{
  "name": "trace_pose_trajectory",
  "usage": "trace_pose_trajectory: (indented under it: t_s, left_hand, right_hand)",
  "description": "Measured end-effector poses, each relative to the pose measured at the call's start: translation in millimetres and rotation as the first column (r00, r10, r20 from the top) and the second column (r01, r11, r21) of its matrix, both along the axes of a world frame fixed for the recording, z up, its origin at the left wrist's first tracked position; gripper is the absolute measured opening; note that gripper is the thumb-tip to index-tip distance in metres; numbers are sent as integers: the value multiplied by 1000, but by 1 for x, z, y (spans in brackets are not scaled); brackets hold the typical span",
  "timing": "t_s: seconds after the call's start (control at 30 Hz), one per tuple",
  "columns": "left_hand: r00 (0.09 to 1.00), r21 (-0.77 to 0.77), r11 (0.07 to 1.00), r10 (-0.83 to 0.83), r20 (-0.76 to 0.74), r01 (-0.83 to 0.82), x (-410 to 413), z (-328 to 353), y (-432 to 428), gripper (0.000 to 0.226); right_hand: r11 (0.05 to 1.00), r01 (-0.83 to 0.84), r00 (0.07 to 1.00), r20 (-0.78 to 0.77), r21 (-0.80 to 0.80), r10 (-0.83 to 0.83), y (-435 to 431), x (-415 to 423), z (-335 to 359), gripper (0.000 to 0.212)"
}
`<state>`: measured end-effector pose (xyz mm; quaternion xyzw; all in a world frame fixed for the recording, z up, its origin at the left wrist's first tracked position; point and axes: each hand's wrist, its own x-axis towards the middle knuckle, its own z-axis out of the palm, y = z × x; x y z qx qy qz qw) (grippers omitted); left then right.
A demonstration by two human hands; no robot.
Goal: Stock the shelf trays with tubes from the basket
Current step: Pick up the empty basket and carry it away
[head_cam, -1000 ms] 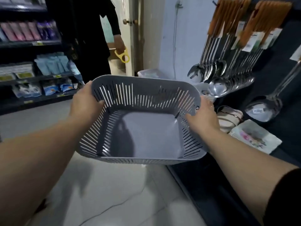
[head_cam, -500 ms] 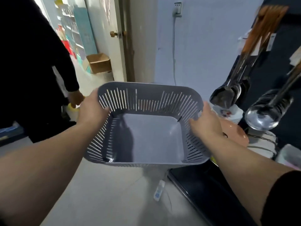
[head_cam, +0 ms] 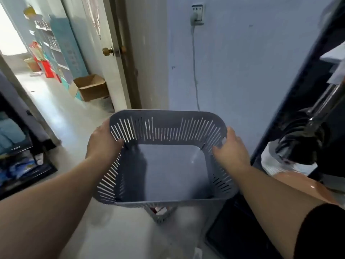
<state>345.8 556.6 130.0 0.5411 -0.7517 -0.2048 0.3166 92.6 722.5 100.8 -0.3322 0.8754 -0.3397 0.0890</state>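
Note:
A grey plastic basket (head_cam: 168,122) with slotted walls hangs in front of me over the floor, and nothing lies inside it. My left hand (head_cam: 104,143) grips its left rim, thumb inside the wall. My right hand (head_cam: 231,148) grips the right rim the same way. Under it peeks the corner of a second grey slotted basket (head_cam: 162,214) with something red inside. I see no tubes in the held basket, and no shelf trays are clearly in view.
A dark shelf unit (head_cam: 291,116) stands close on the right with hanging metal ladles (head_cam: 302,139) and a peach bowl (head_cam: 308,186). A low shelf (head_cam: 18,161) is at the left. Ahead are a wall with a socket (head_cam: 197,14), a door (head_cam: 104,53) and a cardboard box (head_cam: 91,88).
The view has swung away from the person in black, who is gone from sight. The basket stays in both hands and sits lower. A second basket now shows beneath it.

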Motion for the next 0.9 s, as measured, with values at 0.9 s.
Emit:
trace_pose_trajectory:
  t_s: [0.9]
  left_hand:
    - [769,105,778,-629,114,620,-286,-64,-487,54]
  right_hand:
    - [800,565,805,79,200,-588,-347,-136,-54,78]
